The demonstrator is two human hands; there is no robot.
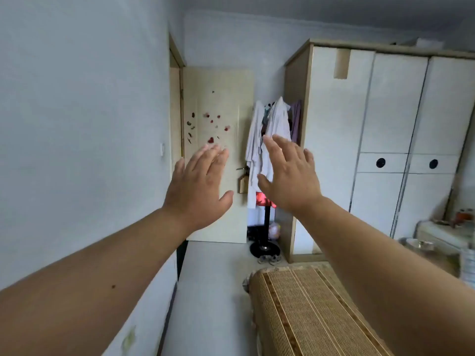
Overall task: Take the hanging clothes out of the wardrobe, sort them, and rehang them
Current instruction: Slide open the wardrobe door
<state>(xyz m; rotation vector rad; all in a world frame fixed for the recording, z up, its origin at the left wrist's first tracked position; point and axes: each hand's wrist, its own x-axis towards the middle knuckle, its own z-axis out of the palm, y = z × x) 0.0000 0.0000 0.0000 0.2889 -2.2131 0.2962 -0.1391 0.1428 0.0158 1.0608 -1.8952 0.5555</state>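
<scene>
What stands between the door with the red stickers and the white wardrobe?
In the head view, a black coat stand stands between door and wardrobe, hung with white garments and a purple one; shoes lie by its base.

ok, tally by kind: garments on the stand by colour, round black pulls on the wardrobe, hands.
White garments: 2
Purple garments: 1
Black round wardrobe pulls: 2
Hands: 2, left hand, right hand
Total: 7

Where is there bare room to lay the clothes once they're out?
Woven bed mat: bare. Floor strip between left wall and that mat: bare. Crowded: corner between door and wardrobe, with hung garments and shoes.
</scene>
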